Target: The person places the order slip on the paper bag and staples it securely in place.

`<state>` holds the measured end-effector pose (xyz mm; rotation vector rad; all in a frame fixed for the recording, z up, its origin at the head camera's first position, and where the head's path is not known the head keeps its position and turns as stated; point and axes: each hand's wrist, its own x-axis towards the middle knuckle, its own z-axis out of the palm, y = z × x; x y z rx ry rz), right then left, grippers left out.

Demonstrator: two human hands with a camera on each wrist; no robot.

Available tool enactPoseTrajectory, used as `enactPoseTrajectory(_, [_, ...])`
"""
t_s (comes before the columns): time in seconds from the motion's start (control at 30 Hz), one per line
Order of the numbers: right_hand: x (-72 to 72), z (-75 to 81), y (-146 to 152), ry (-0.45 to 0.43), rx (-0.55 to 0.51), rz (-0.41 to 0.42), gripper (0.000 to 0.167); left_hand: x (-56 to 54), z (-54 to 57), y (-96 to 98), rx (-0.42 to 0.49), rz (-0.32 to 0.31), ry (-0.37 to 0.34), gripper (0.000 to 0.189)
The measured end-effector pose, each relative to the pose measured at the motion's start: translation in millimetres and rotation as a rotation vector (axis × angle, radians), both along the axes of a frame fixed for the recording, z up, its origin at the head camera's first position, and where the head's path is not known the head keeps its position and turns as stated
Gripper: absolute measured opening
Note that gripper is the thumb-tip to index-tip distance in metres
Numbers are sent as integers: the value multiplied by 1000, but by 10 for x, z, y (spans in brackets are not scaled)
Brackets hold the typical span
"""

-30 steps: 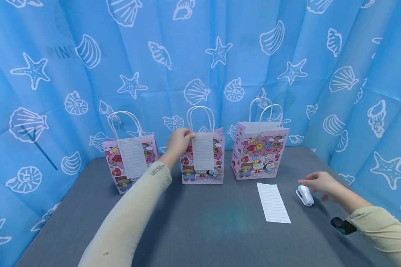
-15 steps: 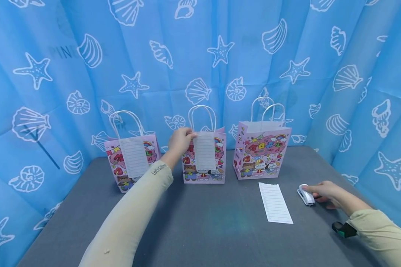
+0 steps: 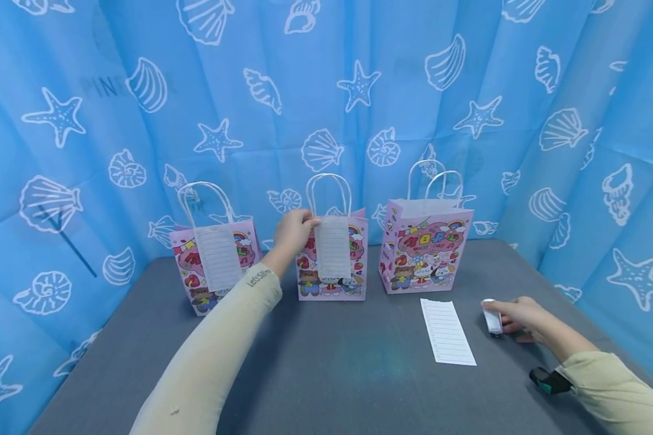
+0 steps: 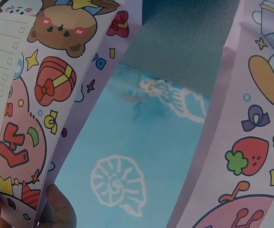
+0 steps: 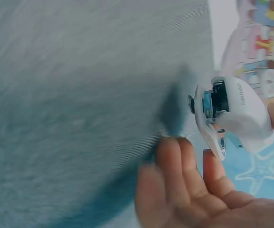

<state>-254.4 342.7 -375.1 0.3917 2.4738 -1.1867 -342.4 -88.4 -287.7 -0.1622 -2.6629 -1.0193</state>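
One broad blue curtain fills the whole backdrop here, white starfish and seashells printed all over it. In front of it spreads the grey table, and across that reach two pale sleeves, the left sleeve lettered near its cuff, the right sleeve coming in low from the far side.

Now the bags, three in a row, pink and crowded with cartoon animals, white handles up! There's the left bag, turned a little; the middle bag, facing front; and the right bag, its mouth standing open. Lined paper next: one slip hangs down the front of the left bag, a second slip lies against the front of the middle bag, and a third slip is flat on the table, just in front of the right bag.

To the hands! The left hand pinches the top edge of the middle bag, right by the second slip's upper corner. Over on the far side, the right hand has the smallest piece of all, the white stapler, held between thumb and fingers beside the third slip, other fingers loosely bent. Whether the stapler touches the table, I can't tell.
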Motion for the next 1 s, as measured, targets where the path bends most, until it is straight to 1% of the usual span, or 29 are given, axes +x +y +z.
enactPoseTrajectory(0.1, [41,75,-55,27,-59,4,90,0,-1,-7,-9,8,0,28])
enactPoseTrajectory(0.2, [73,166,-104,50,-113,10,86,-6,-4,-11,-14,10,0,28])
enactPoseTrajectory(0.3, [94,243,-146,72,-135,13,83,-11,-7,-11,-18,8,2,29])
enactPoseTrajectory(0.43, [105,312,-190,98,-135,25,79,-6,-3,-10,-15,8,0,30])
enactPoseTrajectory(0.57, [116,342,-222,122,-161,45,75,-1,0,-14,-5,8,0,28])
enactPoseTrajectory(0.77, [143,359,-273,143,-229,45,73,21,3,-7,-2,7,14,30])
enactPoseTrajectory(0.9, [137,354,-319,191,-246,64,73,-18,-17,-10,-11,6,12,31])
enactPoseTrajectory(1.0, [127,337,-358,231,-262,67,73,-21,-20,-6,-17,5,12,29])
